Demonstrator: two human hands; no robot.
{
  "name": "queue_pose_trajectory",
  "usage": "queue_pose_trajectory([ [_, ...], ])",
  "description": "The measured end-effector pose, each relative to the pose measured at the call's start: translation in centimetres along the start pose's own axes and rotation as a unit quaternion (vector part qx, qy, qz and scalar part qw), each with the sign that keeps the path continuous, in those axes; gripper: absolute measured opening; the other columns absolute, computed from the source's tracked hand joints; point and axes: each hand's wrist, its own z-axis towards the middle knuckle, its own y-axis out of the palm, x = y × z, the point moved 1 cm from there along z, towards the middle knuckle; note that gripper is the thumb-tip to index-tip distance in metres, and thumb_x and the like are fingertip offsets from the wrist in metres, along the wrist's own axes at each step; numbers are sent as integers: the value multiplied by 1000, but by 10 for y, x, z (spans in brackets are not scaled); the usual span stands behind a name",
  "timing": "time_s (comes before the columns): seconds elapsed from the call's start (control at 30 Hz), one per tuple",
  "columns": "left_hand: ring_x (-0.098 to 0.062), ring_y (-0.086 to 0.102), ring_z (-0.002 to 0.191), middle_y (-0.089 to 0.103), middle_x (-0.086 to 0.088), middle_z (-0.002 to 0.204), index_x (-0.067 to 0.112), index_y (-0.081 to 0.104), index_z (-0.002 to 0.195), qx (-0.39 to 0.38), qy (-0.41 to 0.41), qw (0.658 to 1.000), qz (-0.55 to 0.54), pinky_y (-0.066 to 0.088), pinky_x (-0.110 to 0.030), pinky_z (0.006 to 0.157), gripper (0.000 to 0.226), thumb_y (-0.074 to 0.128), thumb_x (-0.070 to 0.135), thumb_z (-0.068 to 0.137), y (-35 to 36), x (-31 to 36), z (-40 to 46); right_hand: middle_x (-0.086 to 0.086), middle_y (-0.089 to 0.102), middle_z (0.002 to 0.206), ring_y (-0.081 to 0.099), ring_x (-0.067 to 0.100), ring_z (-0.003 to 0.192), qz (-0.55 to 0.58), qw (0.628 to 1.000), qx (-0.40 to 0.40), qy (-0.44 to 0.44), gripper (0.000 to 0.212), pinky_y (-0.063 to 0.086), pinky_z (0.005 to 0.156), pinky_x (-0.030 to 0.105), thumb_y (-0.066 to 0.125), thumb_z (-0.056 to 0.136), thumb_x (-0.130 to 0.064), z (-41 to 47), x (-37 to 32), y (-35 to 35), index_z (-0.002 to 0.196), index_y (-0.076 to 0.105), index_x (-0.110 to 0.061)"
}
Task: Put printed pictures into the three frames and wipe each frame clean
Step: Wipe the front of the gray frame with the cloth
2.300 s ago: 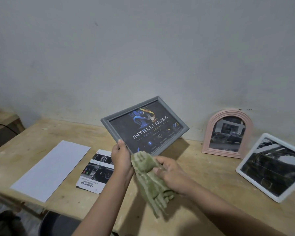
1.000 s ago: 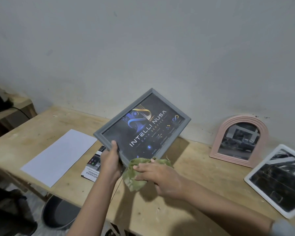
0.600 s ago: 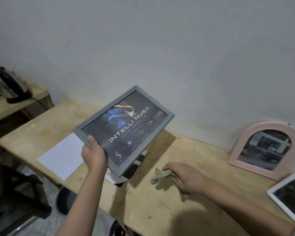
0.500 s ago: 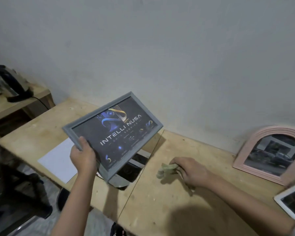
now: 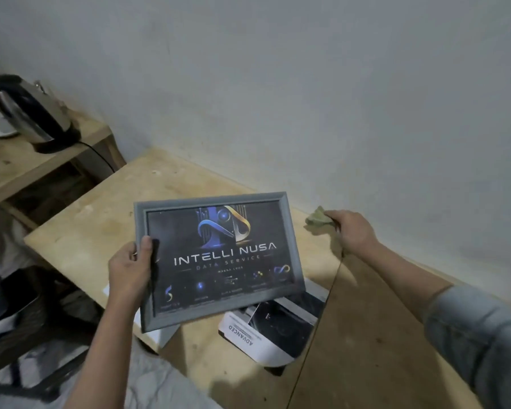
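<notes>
Head view, grey frame [image 5: 292, 240] – "INTELLI NUSA"

- One view only, from a camera on the person's head; no second view shares the scene.
- It looks forward and down over a wooden table [image 5: 106, 219] that runs to a pale wall [image 5: 307, 84], and is tilted, so the table's edges slant across the picture.
- It is close: both forearms enter from the bottom edge, the left hand [image 5: 130, 268] and the frame [image 5: 286, 231] it holds fill the middle, and the right hand [image 5: 351, 231] lies farther off, by the wall.
- The wide angle also takes in a side shelf with a kettle [image 5: 30, 119] at upper left and the floor at lower left.
</notes>
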Motion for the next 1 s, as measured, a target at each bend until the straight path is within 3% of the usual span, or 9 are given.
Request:
queue_pose_trajectory([
  [0.13, -19, 35, 58, 40, -10, 61, -2, 49, 70, -74, -8, 997, -25, 25, -27, 49, 45, 51, 33, 97, 3, -11, 30, 2, 47, 142, 49, 27, 125, -87, 996, -28, -5, 52, 46, 96, 37, 53, 87, -9, 41, -4, 49, 136, 49, -23],
  [0.27, -18, 43, 57, 51, -6, 62, 9, 61, 74, -115, -33, 991, -54, 33, -26, 54, 36, 51, 35, 97, 5, -27, 61, 17, 55, 129, 56, 38, 113, -143, 988, -50, -27, 37, 52, 83, 47, 57, 85, -5, 46, -4, 101, 122, 59, -13],
  [0.47, -1, 41, 42, 49, 10, 45, 14, 51, 61, -135, -31, 988, -74, 32, -16, 41, 41, 50, 32, 97, 14, -32, 80, 9, 33, 149, 21, 35, 141, -31, 993, -106, 46, 57, 26, 109, 57, 56, 86, -15, 36, -6, 137, 141, 40, -20],
  [0.53, 0, 39, 41, 48, 11, 42, 15, 49, 60, -146, -27, 986, -81, 31, -15, 39, 41, 49, 31, 98, 23, -28, 84, 15, 51, 133, 41, 38, 127, 56, 993, -106, 22, 41, 39, 100, 52, 55, 84, -7, 32, -16, 118, 125, 54, -14],
  [0.6, -1, 38, 44, 46, 10, 44, 15, 47, 61, -151, -21, 984, -91, 30, -15, 41, 40, 49, 28, 98, 32, -24, 86, 9, 63, 98, 57, 33, 95, 121, 990, -59, 42, 18, 47, 77, 41, 51, 85, -2, 24, -30, 90, 96, 62, -9],
  [0.67, 2, 34, 40, 42, 12, 40, 16, 44, 59, -166, -11, 981, -96, 27, -15, 40, 42, 49, 25, 99, 44, -17, 84, -7, 61, 80, 55, 16, 75, 179, 977, -6, 113, 25, 40, 64, 30, 46, 90, -6, 11, -40, 62, 78, 63, -19],
  [0.73, 2, 34, 40, 42, 14, 40, 16, 45, 59, -181, -7, 979, -93, 28, -19, 44, 42, 49, 25, 99, 58, -12, 82, -12, 58, 72, 52, 11, 70, 325, 925, 34, 194, 37, 41, 64, 26, 41, 96, -15, -3, -48, 42, 70, 63, -29],
  [0.83, -4, 36, 46, 43, 12, 48, 15, 51, 63, -219, 1, 971, -100, 28, -27, 54, 38, 53, 32, 97, 83, 5, 74, 8, 59, 77, 52, 21, 73, 501, 810, 73, 297, 34, 42, 65, 29, 39, 100, -26, -32, -43, 16, 80, 65, -16],
  [1.0, -18, 47, 60, 54, -5, 65, 11, 59, 72, -285, 39, 951, -113, 38, -32, 60, 38, 52, 41, 95, 131, 39, 49, 3, 66, 76, 60, 17, 66, 422, 847, 127, 298, 32, 46, 63, 30, 56, 88, -39, -79, -8, -11, 106, 62, -14],
])
